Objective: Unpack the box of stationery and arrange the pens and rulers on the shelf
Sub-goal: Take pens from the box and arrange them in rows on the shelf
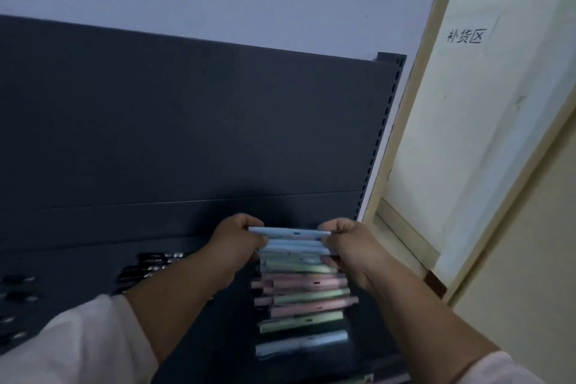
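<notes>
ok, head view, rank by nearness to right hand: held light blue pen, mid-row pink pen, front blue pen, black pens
1. held light blue pen: in right hand.
2. mid-row pink pen: below it.
3. front blue pen: row's near end.
4. black pens: far left.

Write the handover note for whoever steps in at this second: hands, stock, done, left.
Left hand: grips the left end of the pale blue ruler.
Right hand: grips its right end.
Stock: the ruler is held level above the far end of the row of pastel rulers on the dark shelf. The dark items further left are too blurred to name. The box is not in view.
Done: blue, green and pink rulers laid in a row.
Left: set this ruler down at the far end. What remains in the box cannot be told.
</notes>
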Action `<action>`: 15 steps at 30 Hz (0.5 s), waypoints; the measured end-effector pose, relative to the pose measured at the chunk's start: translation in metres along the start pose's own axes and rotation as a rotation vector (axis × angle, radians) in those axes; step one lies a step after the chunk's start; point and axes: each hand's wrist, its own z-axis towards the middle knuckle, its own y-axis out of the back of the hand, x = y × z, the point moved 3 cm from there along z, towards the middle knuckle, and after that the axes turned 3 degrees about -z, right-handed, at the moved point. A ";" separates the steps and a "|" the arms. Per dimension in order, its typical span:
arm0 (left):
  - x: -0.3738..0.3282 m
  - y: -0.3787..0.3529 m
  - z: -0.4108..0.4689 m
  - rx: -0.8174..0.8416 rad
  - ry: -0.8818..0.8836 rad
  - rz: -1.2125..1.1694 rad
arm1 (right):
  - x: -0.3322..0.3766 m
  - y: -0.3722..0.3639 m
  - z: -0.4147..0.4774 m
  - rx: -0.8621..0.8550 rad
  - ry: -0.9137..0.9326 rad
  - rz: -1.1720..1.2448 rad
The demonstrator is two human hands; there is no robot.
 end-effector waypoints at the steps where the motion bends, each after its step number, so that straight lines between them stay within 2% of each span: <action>1: 0.001 -0.004 0.009 -0.028 0.010 0.007 | 0.002 0.002 0.011 0.021 0.009 -0.022; 11: 0.031 -0.028 0.057 -0.276 0.041 0.145 | -0.010 -0.006 0.098 0.162 0.103 -0.457; 15: 0.043 -0.033 0.063 -0.299 0.045 0.271 | -0.021 -0.007 0.113 0.177 0.196 -0.618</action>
